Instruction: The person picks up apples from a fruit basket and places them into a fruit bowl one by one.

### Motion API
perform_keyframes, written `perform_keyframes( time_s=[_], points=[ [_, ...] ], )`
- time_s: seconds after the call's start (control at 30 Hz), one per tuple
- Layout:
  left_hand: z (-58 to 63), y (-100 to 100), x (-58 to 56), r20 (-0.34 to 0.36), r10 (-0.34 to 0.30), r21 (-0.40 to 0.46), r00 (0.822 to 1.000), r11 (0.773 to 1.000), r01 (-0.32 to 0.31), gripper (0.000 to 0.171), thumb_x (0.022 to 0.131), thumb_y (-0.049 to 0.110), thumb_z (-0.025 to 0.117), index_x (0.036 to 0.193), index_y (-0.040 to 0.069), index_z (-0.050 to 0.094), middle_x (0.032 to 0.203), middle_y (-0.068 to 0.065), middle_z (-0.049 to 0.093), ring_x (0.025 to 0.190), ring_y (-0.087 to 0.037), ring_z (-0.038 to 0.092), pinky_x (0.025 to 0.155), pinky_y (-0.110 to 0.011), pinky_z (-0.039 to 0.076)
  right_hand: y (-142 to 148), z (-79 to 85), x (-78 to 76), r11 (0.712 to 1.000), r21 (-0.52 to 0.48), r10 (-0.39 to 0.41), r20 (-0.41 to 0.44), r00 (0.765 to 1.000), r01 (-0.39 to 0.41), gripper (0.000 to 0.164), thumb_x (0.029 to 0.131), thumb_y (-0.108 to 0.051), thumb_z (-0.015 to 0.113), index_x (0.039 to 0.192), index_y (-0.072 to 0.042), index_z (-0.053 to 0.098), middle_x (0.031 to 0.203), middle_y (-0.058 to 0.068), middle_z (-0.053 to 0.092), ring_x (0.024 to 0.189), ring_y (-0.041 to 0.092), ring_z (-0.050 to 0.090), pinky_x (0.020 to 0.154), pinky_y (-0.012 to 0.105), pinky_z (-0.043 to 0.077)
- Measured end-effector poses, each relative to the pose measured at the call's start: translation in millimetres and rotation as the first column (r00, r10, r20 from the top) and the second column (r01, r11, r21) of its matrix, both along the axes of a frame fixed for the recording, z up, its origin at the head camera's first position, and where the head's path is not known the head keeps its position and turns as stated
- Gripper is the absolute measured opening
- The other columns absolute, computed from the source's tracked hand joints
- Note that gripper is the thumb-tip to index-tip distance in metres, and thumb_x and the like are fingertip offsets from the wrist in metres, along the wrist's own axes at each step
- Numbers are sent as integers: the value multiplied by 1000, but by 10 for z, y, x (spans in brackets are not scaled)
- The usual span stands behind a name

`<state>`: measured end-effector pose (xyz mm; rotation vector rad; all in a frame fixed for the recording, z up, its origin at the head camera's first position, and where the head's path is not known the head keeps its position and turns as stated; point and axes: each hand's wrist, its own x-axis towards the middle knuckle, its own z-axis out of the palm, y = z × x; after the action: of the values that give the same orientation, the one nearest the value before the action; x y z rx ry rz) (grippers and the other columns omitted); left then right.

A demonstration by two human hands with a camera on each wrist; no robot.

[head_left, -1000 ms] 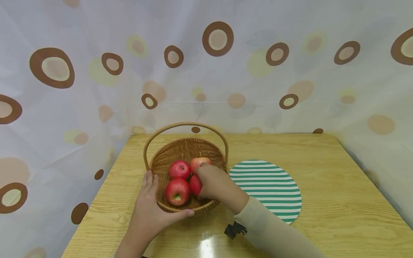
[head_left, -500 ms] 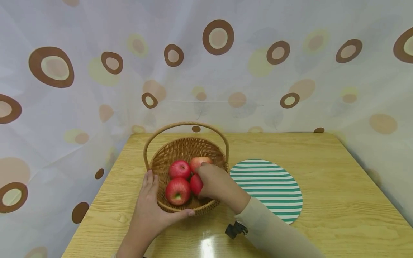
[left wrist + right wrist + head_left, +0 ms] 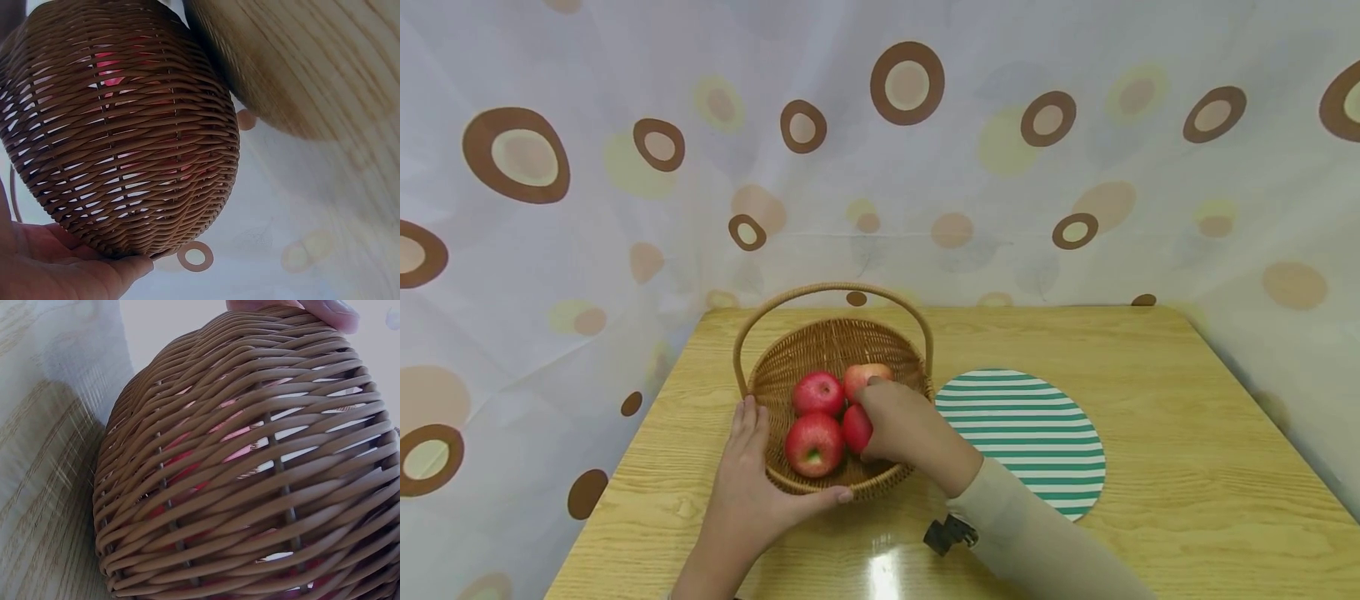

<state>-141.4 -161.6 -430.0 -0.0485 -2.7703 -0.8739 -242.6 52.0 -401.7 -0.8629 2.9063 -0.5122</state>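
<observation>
"Yellow wood grain runs across your bench (image 3: 1187, 433), which fills much of the lower frame, and a white glare (image 3: 883, 575) shines on it at bottom centre."

"What surrounds it?"

"Pale, creased cloth (image 3: 1000, 258). It rises beyond the far edge and down both sides of the frame, printed with brown rings and faint yellow and peach blots."

"And on the wood?"

"Left of centre stands your wicker basket (image 3: 816, 343), its handle (image 3: 835, 287) arching up against the backdrop. Right of it lies a round striped mat (image 3: 1037, 425), green and white, partly covered by your right sleeve (image 3: 1030, 525)."

"Where are the apples?"

"You can see four, all inside the basket: the upper red apple (image 3: 818, 393), the lower red apple (image 3: 815, 446), the paler apple (image 3: 865, 375) and the half-hidden apple (image 3: 856, 429)."

"And the hands?"

"Your right hand (image 3: 902, 425) has its fingers curled about the half-hidden apple, their tips out of sight. Your left hand (image 3: 748, 483) is spread wide, fingers nearly straight against the basket's left side, thumb along its lower rim."
</observation>
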Motion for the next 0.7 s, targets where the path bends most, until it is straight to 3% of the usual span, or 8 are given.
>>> perform_keyframes(
  time_s=[0.17, 0.4, 0.7],
  points=[
    [-6, -3, -1, -12, 0, 1, 1000, 1000, 0, 153, 56, 92, 81, 160, -10, 35, 172, -25, 29, 166, -39, 14, 128, -64, 29, -4, -3, 2, 1000, 9, 3, -26, 1000, -3, 33, 68, -17, 94, 89, -16, 67, 90, -2, 61, 71, 14, 58, 64, 31, 52],
    [-14, 8, 8, -2, 2, 27, 1000, 1000, -1, 155, 56, 91, 82, 162, -9, 31, 176, -23, 16, 165, -41, 13, 128, -65, 28, -7, 29, 16, 1000, 21, -5, -28, 1000, 6, 35, 68, -19, 96, 90, -16, 69, 90, -2, 63, 72, 15, 59, 64, 33, 54],
    [2, 5, 2, 3, 3, 26, 1000, 1000, -3, 155, 56, 92, 81, 163, -8, 30, 176, -22, 15, 165, -42, 12, 127, -65, 28, 10, 69, 38, 1000, -14, -2, -80, 997, 1, 30, 69, -21, 91, 87, -18, 67, 86, -4, 61, 69, 13, 57, 61, 31, 52]
  ],
)
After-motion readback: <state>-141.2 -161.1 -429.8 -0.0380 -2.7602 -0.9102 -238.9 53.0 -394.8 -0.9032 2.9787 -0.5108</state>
